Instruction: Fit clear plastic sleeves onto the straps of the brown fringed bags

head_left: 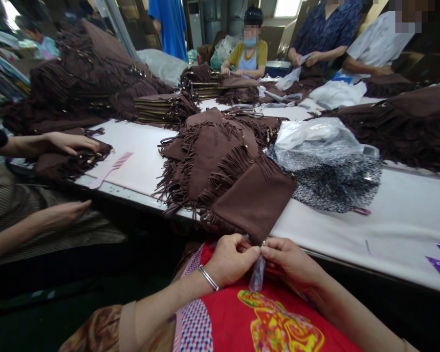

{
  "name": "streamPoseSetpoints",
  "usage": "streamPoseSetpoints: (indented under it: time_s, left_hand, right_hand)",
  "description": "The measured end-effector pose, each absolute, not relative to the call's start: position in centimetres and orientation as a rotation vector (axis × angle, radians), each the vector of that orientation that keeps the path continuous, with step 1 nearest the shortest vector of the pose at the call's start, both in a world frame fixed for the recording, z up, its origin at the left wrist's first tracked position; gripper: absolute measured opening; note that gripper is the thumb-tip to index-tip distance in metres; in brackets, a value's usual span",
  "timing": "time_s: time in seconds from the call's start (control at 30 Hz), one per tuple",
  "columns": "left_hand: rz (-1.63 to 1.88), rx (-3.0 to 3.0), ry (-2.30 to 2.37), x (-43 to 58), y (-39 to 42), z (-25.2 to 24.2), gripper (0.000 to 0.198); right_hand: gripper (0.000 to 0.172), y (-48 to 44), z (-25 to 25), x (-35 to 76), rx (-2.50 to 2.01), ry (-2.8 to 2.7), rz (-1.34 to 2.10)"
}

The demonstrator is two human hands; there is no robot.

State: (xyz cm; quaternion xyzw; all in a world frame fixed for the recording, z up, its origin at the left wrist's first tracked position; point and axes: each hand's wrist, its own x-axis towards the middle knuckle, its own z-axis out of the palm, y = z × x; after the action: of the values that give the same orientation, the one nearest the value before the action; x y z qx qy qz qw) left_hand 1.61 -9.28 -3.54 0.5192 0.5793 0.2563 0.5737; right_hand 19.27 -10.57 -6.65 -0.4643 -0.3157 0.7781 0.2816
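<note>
A dark brown fringed bag (254,198) lies at the table's front edge, its lower corner hanging over towards me. My left hand (231,261) and my right hand (291,258) meet at that corner, both closed in a pinch. Thin clear plastic wrap (257,276) dangles between them, and a bit of it shows above my left thumb. At my right fingertips is a small shiny metal fitting (263,243), too small to make out fully. More brown fringed bags (209,161) are heaped just behind.
A plastic bag with black-and-white speckled contents (326,181) lies right of the heap. On the left are a pink comb (112,170) and a co-worker's hands (71,143). Piles of brown bags (84,78) line the white table (143,159). Several people work opposite.
</note>
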Motion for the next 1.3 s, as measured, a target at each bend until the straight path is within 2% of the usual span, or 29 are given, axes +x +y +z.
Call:
streamPoseSetpoints:
  time_s: [0.2,0.33,0.5,0.73,0.9,1.1,1.3]
  left_hand:
    - [0.595,1.231,1.349,1.8,-9.4,-3.5,0.019]
    - [0.623,1.263,1.324,1.6,-9.5,-3.7,0.019]
    - [0.633,1.346,1.336,1.6,-9.9,-3.5,0.020]
    - [0.633,1.538,1.385,1.8,-10.5,-3.6,0.018]
    - [0.665,1.657,1.389,2.0,-10.5,-4.1,0.018]
    - [0.798,2.085,1.224,1.9,-10.3,-4.4,0.018]
    - [0.692,2.529,1.037,1.4,-10.4,-4.3,0.022]
  right_hand:
    - [0.037,-11.0,-6.4,19.2,-1.279,-0.868,2.026]
    - [0.024,-11.5,-5.9,19.1,-1.136,-0.758,2.088]
    - [0.021,-12.4,-6.2,18.7,-1.079,-0.733,2.038]
    - [0.028,-13.1,-5.5,18.4,-1.323,-1.011,1.840]
    - [0.025,-13.2,-4.6,18.2,-1.491,-1.198,1.653]
    - [0.026,-13.1,-4.2,17.6,-1.548,-1.196,1.560]
    - [0.028,-13.4,-4.3,17.5,-1.514,-1.057,1.594]
